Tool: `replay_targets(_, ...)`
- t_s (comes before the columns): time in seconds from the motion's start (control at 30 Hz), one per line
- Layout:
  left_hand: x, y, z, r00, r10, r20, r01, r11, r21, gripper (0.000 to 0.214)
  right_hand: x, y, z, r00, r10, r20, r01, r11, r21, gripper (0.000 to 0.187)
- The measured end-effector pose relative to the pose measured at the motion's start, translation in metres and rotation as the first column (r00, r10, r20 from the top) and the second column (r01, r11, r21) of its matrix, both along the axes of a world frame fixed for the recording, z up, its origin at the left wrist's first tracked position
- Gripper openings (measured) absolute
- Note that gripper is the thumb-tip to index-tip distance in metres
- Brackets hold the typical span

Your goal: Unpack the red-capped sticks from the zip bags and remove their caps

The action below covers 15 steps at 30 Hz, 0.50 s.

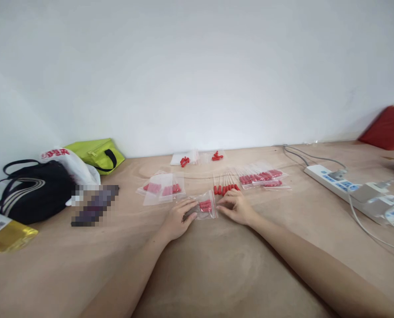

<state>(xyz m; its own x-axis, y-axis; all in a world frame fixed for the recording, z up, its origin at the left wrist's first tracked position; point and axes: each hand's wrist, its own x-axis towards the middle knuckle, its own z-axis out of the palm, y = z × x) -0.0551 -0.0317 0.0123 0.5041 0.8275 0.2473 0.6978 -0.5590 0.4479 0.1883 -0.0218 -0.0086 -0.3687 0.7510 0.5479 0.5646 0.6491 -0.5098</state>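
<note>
A clear zip-lock bag (205, 206) lies between my hands with several red-tipped sticks inside. My left hand (180, 216) grips its left end, thumb below and fingers on top. At the bag's red-lined zip edge, my right hand (235, 207) is curled, thumb and forefinger drawn together in a pinch at the edge. Just behind that hand lies a row of loose white sticks with red tips (224, 189). Further left, flat zip bags (159, 198) cover or hold more red-tipped pieces. Filled bags (259, 176) are stacked to the right of the loose row.
Two small piles of red caps (184, 161) rest on bags near the wall. A white power strip (329, 179) with cables is on the right, near a red bag (387, 128). At left are a black bag (34, 190), a lime-green pouch (97, 152) and a gold packet (9, 236).
</note>
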Motion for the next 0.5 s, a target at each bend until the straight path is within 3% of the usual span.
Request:
replay_targets(0.3, 0.004, -0.004, 0.005, 0.995, -0.07, -0.072, 0.067, 0.997, -0.049, 0.035, -0.016, -0.002, 0.01, 0.963, 0.032, 0.269, -0.003, 0.994, -0.107, 0.043)
replay_targets(0.37, 0.004, -0.004, 0.005, 0.995, -0.07, -0.075, 0.067, 0.997, -0.045, 0.035, -0.018, -0.004, 0.012, 0.965, 0.019, 0.26, 0.011, 0.993, -0.114, 0.04)
replay_targets(0.5, 0.004, -0.004, 0.005, 0.995, -0.065, -0.07, 0.061, 0.996, -0.057, 0.036, -0.021, -0.006, 0.013, 0.994, 0.066, 0.089, -0.055, 0.991, -0.122, 0.026)
